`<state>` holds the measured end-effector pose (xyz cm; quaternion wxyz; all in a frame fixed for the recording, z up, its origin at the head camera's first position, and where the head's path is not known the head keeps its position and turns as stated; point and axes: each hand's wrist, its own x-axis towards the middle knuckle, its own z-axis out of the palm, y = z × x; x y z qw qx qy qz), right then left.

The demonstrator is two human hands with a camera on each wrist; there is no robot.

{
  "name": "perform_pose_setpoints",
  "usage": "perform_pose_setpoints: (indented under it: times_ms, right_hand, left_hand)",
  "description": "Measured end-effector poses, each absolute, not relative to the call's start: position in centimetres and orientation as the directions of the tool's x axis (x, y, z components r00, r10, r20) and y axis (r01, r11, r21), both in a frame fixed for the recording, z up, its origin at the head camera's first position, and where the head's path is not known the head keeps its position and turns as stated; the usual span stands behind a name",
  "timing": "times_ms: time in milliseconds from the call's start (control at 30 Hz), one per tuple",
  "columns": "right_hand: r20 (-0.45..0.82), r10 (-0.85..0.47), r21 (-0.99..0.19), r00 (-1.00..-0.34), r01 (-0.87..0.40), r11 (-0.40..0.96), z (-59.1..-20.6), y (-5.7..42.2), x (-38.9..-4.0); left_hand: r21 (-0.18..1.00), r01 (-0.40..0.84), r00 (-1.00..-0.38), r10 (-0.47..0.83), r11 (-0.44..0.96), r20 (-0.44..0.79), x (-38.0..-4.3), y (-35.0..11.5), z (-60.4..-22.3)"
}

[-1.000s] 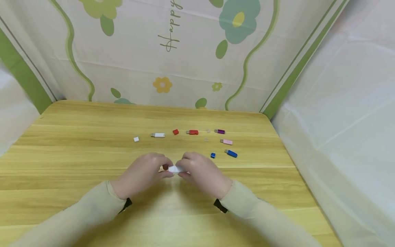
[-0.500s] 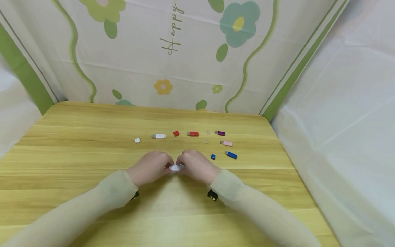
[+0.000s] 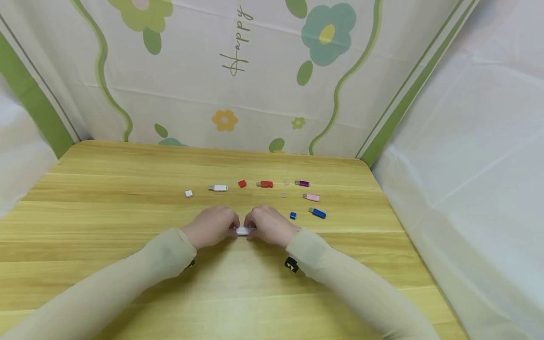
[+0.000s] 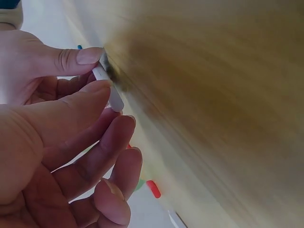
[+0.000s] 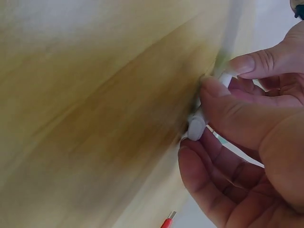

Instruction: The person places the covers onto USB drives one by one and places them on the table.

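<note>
Just above the table's middle, my left hand [image 3: 214,226] and right hand [image 3: 272,226] meet over a small white USB stick [image 3: 244,231]. Thumb and fingers of the left hand pinch its left end, while those of the right hand pinch its other end. The left wrist view shows the white stick [image 4: 115,99] poking out past the left thumb. In the right wrist view, the rounded end of the white stick [image 5: 196,127] sticks out below the right thumb. Fingers cover much of its length.
Behind the hands lie another white USB stick [image 3: 218,188] and white cap [image 3: 189,193], red stick [image 3: 265,184] and cap [image 3: 242,183], purple stick [image 3: 302,183], pink stick [image 3: 311,197], blue stick [image 3: 317,213] and cap [image 3: 293,215], and clear caps [image 3: 284,195].
Both wrists have swung inward and slightly forward, with the knuckles turned more over the white stick. A seam seen across it a second ago is no longer visible. The things on the table stay put.
</note>
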<state>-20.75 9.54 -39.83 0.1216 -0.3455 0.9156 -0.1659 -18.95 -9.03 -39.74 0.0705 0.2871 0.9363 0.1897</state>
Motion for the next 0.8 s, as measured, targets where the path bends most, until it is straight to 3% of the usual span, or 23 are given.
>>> perform_pose_setpoints:
  times_ms: [800]
  right_hand:
    - [-0.213,-0.657,-0.407,-0.723,-0.546,0.732,-39.44,9.23,-21.52]
  left_hand:
    - [0.404,0.512,-0.820,0.571,0.758,-0.034,-19.55,-9.42,-40.16]
